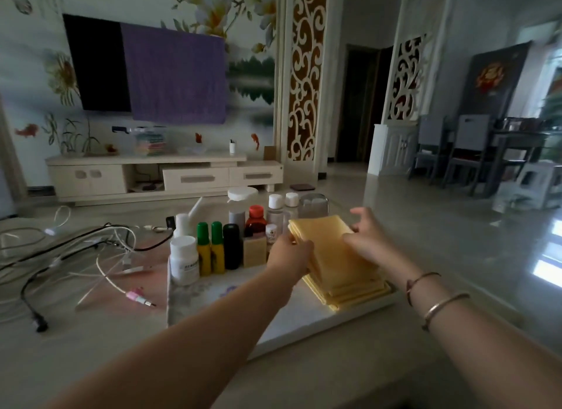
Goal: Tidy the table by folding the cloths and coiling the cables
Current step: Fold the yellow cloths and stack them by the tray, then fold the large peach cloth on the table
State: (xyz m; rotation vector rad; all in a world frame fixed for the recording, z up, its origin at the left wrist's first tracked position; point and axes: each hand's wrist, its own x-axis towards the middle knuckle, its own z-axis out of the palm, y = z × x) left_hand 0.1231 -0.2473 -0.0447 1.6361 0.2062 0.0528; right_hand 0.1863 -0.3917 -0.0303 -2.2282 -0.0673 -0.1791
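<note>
Here the desk (91, 341) carries a pale tray (304, 320) with a flower print, set toward the right part of the desk, its right side close to the desk's right edge. On the right half of the tray lies a stack of folded yellow cloths (349, 284). The stack is longer than it is wide, and its long axis runs from the near edge of the tray toward the far edge, leaning a little to the left as it goes away. The near end rests flat on the tray; the far end of the top cloths is lifted up between the two hands.

The left hand (289, 252) reaches in from the near left, with the forearm stretched across the near edge of the desk. Its fingers curl round the left edge of the cloths and grip it. The right hand (365, 238) comes from the near right, with two bracelets (438, 296) on the wrist. Its thumb and lower fingers pinch the right edge of the top cloth, while the upper fingers are spread and bent above the far corner.

Just beside the stack, along the far left part of the tray, stands a tight group of bottles (231, 241), touching or nearly touching the cloths. On the left side of the desk, well apart from the tray, loose black and white cables (91, 250) lie tangled and uncoiled, with a pink plug (138, 296) near the tray's left edge. The near strip of the desk under the forearms gives open room.
</note>
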